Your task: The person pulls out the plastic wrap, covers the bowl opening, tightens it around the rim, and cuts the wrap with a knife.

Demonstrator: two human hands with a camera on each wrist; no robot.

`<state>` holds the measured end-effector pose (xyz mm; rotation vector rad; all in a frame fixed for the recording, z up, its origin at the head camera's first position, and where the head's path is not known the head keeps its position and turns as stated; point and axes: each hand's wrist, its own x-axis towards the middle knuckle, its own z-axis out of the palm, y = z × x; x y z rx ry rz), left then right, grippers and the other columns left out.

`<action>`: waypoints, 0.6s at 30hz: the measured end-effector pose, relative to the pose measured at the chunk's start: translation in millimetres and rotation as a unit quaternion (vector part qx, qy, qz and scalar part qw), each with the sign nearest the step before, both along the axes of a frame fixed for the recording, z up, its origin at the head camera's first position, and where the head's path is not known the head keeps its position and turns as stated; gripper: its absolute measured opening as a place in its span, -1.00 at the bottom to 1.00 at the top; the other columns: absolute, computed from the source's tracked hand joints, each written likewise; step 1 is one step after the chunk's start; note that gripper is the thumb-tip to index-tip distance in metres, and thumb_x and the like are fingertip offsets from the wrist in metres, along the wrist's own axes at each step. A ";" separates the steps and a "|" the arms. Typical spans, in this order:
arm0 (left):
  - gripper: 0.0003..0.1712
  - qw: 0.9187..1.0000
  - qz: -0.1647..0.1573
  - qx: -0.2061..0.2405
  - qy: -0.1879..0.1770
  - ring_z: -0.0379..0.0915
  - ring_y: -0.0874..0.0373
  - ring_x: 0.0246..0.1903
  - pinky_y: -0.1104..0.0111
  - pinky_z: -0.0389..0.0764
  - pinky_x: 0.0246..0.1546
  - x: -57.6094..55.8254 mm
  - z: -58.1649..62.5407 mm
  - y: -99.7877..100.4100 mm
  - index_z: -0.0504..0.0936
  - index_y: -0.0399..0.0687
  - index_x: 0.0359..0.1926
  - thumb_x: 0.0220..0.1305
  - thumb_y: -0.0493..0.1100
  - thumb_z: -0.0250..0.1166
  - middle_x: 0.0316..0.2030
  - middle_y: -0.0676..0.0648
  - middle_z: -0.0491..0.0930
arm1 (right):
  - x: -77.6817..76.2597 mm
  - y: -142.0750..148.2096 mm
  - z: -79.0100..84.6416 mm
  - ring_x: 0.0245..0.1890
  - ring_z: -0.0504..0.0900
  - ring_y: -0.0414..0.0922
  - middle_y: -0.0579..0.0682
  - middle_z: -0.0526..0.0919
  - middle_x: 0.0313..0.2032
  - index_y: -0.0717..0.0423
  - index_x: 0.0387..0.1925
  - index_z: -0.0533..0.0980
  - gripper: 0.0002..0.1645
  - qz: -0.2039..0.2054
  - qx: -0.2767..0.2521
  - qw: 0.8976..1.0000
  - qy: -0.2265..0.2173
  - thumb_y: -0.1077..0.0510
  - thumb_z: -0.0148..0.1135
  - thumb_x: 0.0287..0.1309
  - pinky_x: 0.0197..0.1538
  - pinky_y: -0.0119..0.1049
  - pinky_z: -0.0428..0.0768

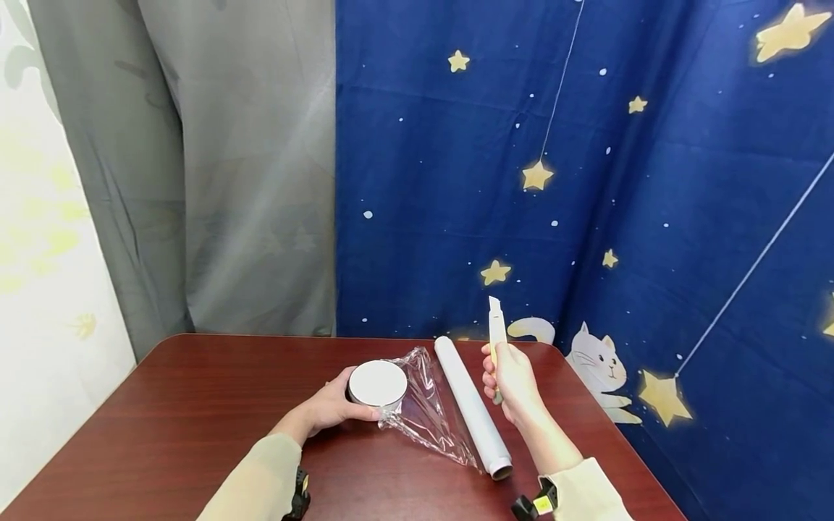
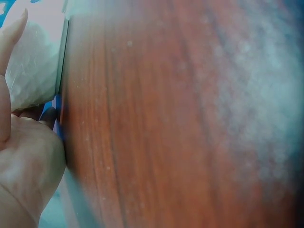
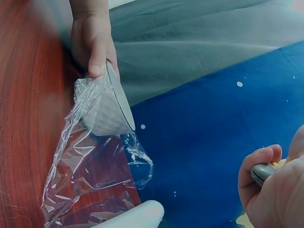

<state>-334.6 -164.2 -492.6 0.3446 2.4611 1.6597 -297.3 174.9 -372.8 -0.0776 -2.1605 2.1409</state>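
Observation:
My left hand grips a round white bowl from its left side, thumb along the near side. The bowl has a dimpled side and a thin dark line round its edge. Crumpled clear plastic wrap clings to its right side and spreads toward a long white roll. Whether film covers the bowl's upper face, I cannot tell. Right of the roll, my right hand holds a pale yellow-and-white utility knife upright, blade end up, above the table and apart from the wrap.
A dark red wooden table lies under everything. Behind it hang a grey curtain and a blue starry curtain. Each wrist carries a black strapped device, one of them with a yellow label.

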 end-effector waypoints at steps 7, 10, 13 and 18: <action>0.29 1.000 0.004 -0.008 -0.005 0.39 -0.15 0.41 -0.23 0.38 0.50 -0.2 -2.1 -0.4 0.27 -0.07 0.62 -0.05 0.01 0.81 0.43 -0.18 0.53 | -1.4 0.5 -5.0 -0.65 0.36 -0.22 -0.11 0.42 -0.48 0.29 0.10 0.40 -0.60 0.005 -0.025 1.000 0.014 0.07 -0.27 0.73 -0.60 -0.42 0.38; 0.29 1.000 0.005 -0.009 -0.003 0.38 -0.15 0.42 -0.22 0.38 0.49 -1.0 -2.3 -0.4 0.28 -0.06 0.62 -0.06 0.02 0.82 0.43 -0.17 0.53 | -1.0 0.0 -6.1 -0.65 0.37 -0.22 -0.10 0.43 -0.48 0.28 0.09 0.41 -0.63 0.011 -0.034 0.999 0.016 0.11 -0.27 0.72 -0.60 -0.41 0.39; 0.29 1.000 0.000 -0.005 0.005 0.40 -0.12 0.40 -0.16 0.39 0.48 -1.5 -1.7 -0.2 0.29 -0.09 0.61 -0.06 0.00 0.82 0.42 -0.18 0.54 | -0.3 -0.9 -5.5 -0.65 0.37 -0.23 -0.11 0.43 -0.48 0.26 0.08 0.42 -0.67 0.016 -0.043 0.999 0.018 0.15 -0.26 0.69 -0.59 -0.43 0.38; 0.27 1.000 -0.004 -0.004 0.015 0.43 -0.10 0.38 -0.10 0.40 0.46 -0.3 -0.4 0.8 0.30 -0.13 0.60 -0.05 -0.03 0.82 0.41 -0.18 0.56 | 0.1 -1.7 -4.5 -0.64 0.37 -0.23 -0.11 0.43 -0.47 0.25 0.08 0.42 -0.69 0.022 -0.055 0.998 0.015 0.21 -0.26 0.63 -0.57 -0.43 0.38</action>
